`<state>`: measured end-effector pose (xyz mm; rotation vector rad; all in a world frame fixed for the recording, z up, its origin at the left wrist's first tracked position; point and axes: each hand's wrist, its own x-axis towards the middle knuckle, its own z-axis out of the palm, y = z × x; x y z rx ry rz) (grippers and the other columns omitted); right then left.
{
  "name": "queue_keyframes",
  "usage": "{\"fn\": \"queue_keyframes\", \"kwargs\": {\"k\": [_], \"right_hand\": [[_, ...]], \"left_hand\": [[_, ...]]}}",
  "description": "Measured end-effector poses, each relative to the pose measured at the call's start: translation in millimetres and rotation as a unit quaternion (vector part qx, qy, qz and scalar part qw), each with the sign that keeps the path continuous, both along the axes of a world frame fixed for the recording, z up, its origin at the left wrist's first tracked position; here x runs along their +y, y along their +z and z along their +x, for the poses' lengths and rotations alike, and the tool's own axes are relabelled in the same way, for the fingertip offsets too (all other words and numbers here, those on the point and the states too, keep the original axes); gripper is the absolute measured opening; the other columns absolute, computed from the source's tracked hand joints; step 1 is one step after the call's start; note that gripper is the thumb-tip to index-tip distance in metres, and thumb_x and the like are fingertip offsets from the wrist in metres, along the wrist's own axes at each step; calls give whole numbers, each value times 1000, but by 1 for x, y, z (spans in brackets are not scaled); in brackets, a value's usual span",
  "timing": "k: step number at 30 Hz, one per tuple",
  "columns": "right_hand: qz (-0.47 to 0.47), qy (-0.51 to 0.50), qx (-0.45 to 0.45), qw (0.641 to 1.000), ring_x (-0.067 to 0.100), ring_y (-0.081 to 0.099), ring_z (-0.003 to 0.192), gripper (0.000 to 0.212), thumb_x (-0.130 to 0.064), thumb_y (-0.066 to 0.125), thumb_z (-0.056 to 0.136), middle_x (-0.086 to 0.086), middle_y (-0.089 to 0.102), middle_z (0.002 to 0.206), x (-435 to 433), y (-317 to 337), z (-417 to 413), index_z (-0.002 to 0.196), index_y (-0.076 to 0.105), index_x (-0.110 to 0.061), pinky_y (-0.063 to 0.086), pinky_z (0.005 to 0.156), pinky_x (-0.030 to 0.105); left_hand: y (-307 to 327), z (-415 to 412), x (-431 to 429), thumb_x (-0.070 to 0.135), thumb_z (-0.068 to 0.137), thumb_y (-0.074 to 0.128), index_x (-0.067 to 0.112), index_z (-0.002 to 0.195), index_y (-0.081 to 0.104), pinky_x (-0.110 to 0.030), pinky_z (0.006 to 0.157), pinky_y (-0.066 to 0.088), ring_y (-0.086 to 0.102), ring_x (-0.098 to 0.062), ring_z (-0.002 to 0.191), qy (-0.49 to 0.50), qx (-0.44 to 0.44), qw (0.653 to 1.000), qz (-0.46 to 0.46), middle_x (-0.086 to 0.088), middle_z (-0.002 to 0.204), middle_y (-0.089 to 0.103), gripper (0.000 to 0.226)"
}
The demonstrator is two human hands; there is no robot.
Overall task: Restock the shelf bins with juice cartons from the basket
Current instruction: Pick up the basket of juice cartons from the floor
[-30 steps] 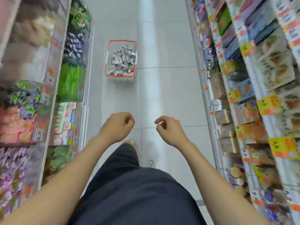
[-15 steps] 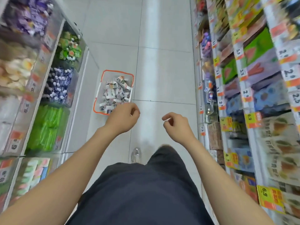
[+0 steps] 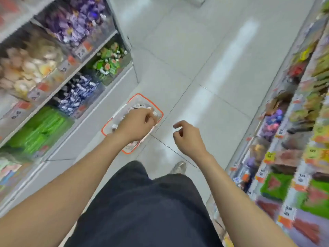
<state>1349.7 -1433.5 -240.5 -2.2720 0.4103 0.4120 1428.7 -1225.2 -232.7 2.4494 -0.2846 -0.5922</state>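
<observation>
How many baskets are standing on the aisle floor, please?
1. The orange-rimmed basket sits on the floor beside the left shelving, partly covered in view by the left hand; the person's legs hide some floor nearer by.

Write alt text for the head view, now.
A person's curled left hand overlaps an orange-rimmed basket of small cartons on the floor; the right hand hangs loosely curled, empty, beside it. Stocked shelves line both sides.
</observation>
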Motion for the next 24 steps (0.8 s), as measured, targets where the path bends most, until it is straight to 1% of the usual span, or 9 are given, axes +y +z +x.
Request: {"fn": "queue_keyframes", "kwargs": {"k": [6, 9, 12, 14, 15, 18, 20, 22, 24], "right_hand": [[-6, 235, 22, 972, 25, 55, 63, 29, -16, 52, 90, -3, 55, 53, 4, -26, 142, 115, 66, -15, 52, 66, 38], [-30, 314, 65, 947, 27, 61, 72, 27, -18, 55, 95, 0, 64, 63, 10, -55, 200, 120, 64, -14, 51, 70, 35], [-66, 358, 97, 926, 26, 66, 87, 30, -19, 58, 94, 5, 72, 89, 17, -99, 253, 123, 66, -14, 53, 77, 34], [-93, 381, 95, 915, 25, 63, 91, 29, -19, 59, 95, 9, 68, 106, 24, -136, 283, 122, 67, -15, 47, 77, 30], [-101, 390, 102, 910, 24, 61, 92, 28, -19, 59, 96, 10, 66, 109, 27, -154, 296, 122, 66, -15, 45, 78, 30], [-114, 414, 171, 887, 29, 65, 102, 29, -17, 57, 95, 10, 70, 111, 29, -216, 330, 123, 65, -14, 53, 86, 36], [-124, 417, 210, 876, 30, 67, 99, 26, -17, 56, 94, 10, 73, 106, 28, -263, 349, 118, 66, -15, 53, 81, 34], [-127, 415, 237, 869, 28, 67, 93, 23, -19, 56, 94, 8, 74, 106, 28, -315, 366, 115, 66, -18, 52, 77, 31], [-135, 419, 249, 863, 29, 67, 103, 25, -19, 55, 95, 8, 73, 112, 29, -373, 384, 117, 66, -16, 51, 82, 29]], "left_hand": [[-21, 47, 19, 21, 94, 54, 20, 82, 70, -39, 73, 53, 63, -16, 75, 186, 21, 982, -13, 6, 74, 68, 20], [-54, 64, 45, 16, 94, 56, 17, 84, 72, -40, 75, 53, 65, -20, 77, 232, 51, 971, -19, 3, 79, 71, 19], [-102, 88, 63, 15, 96, 56, 19, 78, 68, -32, 67, 45, 60, -11, 70, 294, 95, 951, -23, 8, 73, 65, 21], [-137, 104, 66, 13, 96, 57, 21, 76, 66, -23, 62, 38, 55, -1, 66, 358, 110, 927, -32, 13, 70, 61, 24], [-155, 111, 65, 12, 97, 57, 19, 76, 67, -23, 60, 37, 54, -2, 65, 386, 122, 914, -35, 13, 69, 61, 24], [-216, 130, 54, 11, 97, 56, 10, 81, 71, -30, 65, 39, 59, -17, 71, 432, 174, 883, -47, 1, 76, 68, 22], [-265, 139, 47, 14, 96, 53, 8, 81, 70, -37, 67, 49, 65, -24, 75, 448, 203, 868, -60, -6, 79, 71, 23], [-315, 147, 40, 19, 96, 52, 14, 79, 69, -42, 73, 58, 69, -24, 78, 465, 222, 854, -65, -3, 79, 71, 24], [-366, 155, 30, 21, 97, 52, 18, 78, 69, -44, 74, 60, 70, -21, 77, 493, 227, 837, -73, 1, 80, 72, 26]]}}
